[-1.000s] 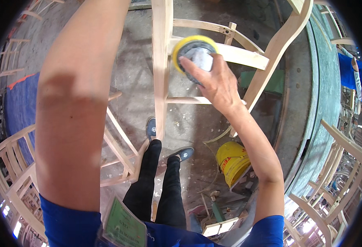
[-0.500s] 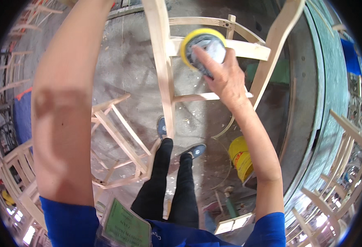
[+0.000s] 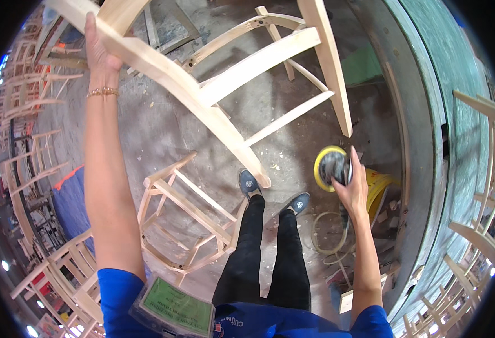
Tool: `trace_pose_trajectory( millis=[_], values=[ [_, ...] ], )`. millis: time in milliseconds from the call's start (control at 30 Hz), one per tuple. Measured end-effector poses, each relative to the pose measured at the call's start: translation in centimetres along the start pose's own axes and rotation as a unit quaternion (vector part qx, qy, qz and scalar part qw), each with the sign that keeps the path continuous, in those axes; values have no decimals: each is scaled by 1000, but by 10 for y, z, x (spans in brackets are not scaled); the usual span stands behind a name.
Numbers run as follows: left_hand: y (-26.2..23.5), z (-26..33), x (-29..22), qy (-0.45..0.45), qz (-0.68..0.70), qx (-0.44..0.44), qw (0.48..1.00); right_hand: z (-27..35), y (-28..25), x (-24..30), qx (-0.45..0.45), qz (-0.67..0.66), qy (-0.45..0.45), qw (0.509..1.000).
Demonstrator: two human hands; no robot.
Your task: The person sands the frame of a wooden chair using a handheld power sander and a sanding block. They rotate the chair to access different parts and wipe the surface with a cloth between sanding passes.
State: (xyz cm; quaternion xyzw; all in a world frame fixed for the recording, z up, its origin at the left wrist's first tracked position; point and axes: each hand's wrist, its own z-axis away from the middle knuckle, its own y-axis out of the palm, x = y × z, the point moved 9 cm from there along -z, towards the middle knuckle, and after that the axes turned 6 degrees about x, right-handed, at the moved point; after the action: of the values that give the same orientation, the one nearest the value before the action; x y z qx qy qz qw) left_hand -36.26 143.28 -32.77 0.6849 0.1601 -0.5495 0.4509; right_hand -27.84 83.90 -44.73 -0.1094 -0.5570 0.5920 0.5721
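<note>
A pale, unfinished wooden chair frame (image 3: 261, 66) is tilted in front of me, with one long leg reaching down close to my shoe. At the upper left, my left hand (image 3: 102, 50) grips its long curved rail, the thumb side showing against the wood. My right hand (image 3: 355, 186) is wrapped round a round orbital sander (image 3: 335, 169) with a yellow pad edge and a dark body, slightly blurred. The sander is apart from the wood, below the frame's right leg end. A pale hose (image 3: 315, 239) lies looped on the floor below it.
Another wooden chair frame (image 3: 188, 205) lies on the floor left of my legs. A yellow bucket (image 3: 378, 188) stands behind my right hand. Along the right runs a long green-topped bench (image 3: 444, 169). More chair frames (image 3: 61, 281) crowd both sides, near a blue sheet (image 3: 72, 203).
The chair frame has turned and tilted, its top swinging left with my left hand, which has come into view. My right hand has drawn the sander off the crossbar, down and right.
</note>
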Motion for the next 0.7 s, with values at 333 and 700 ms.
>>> trace_pose_trajectory(
  millis=[333,700],
  values=[
    [47,62,-21,78,-183,-83,976,93,-10,-91,-1,-30,108,994],
    [25,285,4,-3,-178,-290,940,65,-91,-72,-120,-105,69,985]
  ],
)
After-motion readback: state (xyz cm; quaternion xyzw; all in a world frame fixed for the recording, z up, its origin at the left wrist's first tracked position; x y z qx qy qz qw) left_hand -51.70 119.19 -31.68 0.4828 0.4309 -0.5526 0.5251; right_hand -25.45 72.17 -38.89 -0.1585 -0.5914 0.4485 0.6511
